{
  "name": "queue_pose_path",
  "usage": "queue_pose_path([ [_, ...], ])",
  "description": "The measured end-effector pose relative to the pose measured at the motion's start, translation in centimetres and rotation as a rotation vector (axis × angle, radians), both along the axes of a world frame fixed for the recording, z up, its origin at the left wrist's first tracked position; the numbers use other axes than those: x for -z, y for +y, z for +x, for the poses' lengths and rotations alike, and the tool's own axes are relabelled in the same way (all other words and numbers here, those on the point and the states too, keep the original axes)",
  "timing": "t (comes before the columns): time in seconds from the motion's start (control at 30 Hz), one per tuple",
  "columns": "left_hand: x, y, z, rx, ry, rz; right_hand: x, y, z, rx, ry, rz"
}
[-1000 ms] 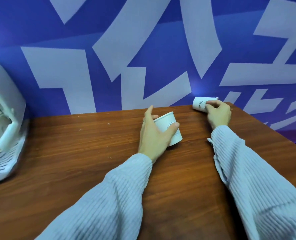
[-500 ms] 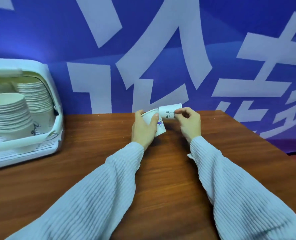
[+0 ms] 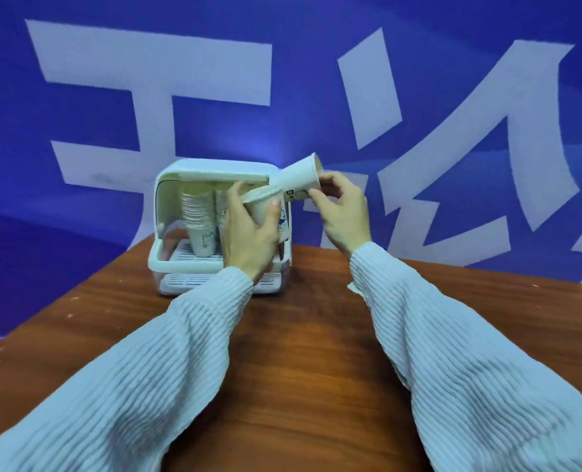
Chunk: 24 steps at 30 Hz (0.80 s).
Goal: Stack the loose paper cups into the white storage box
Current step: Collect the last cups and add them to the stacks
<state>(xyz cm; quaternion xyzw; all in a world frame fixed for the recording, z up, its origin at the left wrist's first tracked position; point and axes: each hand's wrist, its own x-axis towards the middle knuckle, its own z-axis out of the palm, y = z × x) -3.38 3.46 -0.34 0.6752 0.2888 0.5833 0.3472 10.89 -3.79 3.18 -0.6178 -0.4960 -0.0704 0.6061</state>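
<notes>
1. Paper cups: one [image 3: 265, 212] gripped in left hand [image 3: 248, 240], another [image 3: 298, 177] pinched by right hand [image 3: 344, 212], centre frame, before the white storage box [image 3: 167, 260].
2. Judged light, thin-walled, crushable; hold gently on the sidewall.

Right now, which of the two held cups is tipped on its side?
The cup in the right hand, paper cup, lies tilted, mouth up-right. The left hand holds its cup nearly upright.

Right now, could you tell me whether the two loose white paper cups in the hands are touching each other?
Cannot tell. In the head view, the right hand's tilted cup overlaps the rim of the left hand's cup, so neither contact nor a gap shows.
</notes>
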Motion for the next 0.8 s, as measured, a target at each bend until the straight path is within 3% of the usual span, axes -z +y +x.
queue_pose_path([
  [0.1, -0.2, 2.5, -3.3, -0.063, -0.042, -0.039, -1.0, 3.2, -2.1, -0.055, -0.178, -0.107],
  [0.27, 0.3, 5.0, -6.1, -0.08, -0.034, -0.028, -1.7, 6.2, -2.7, 0.034, -0.58, -0.442],
  [0.37, 0.5, 6.2, -6.6, -0.071, -0.029, -0.043, -2.1, 6.9, -3.3, -0.037, -0.62, -0.608],
  [0.47, 0.3, 7.1, -6.5, -0.083, -0.046, -0.069, -1.1, 7.5, -4.1, -0.05, -0.796, -0.794],
  [0.57, 0.0, 7.8, -6.4, -0.096, -0.067, -0.083, 1.1, 7.7, -4.4, 0.035, -0.965, -0.817],
  [0.63, -0.3, 8.3, -6.3, -0.095, -0.082, -0.07, 2.3, 7.7, -4.0, 0.1, -0.898, -0.73],
  [0.8, -2.6, 8.1, -5.8, -0.057, -0.081, 0.029, 3.6, 7.7, -5.1, 0.005, -0.28, -0.564],
])
